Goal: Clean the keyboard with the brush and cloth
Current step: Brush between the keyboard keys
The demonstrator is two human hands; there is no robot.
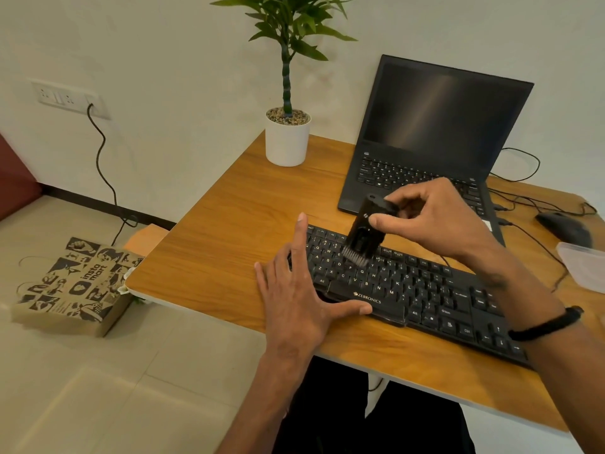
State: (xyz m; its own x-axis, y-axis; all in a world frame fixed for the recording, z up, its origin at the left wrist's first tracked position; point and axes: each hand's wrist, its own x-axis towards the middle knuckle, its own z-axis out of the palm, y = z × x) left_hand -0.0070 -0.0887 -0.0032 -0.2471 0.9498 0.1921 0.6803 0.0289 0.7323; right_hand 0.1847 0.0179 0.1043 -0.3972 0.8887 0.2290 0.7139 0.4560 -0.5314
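Keyboard [409,290]: black, ZEBRONICS print below the space bar, lying at an angle on the wooden surface [229,224] near its front edge. Brush [365,235]: black body, held roughly upright, bristles down on the upper-left letter rows. Right hand [435,217]: fingers [379,221] closed around the brush body, thumb on the near face; black band on the wrist. Left hand [294,299]: flat and spread at the keyboard's left end, holding nothing, thumb along the front edge by the space bar. No cloth identifiable. Behind the keyboard: open laptop [435,136], screen dark. Potted plant [287,139] at the surface's back-left corner. Mouse [564,227] far right, beside a translucent lid [586,263]. Printed paper bag [75,286] on the floor, left.
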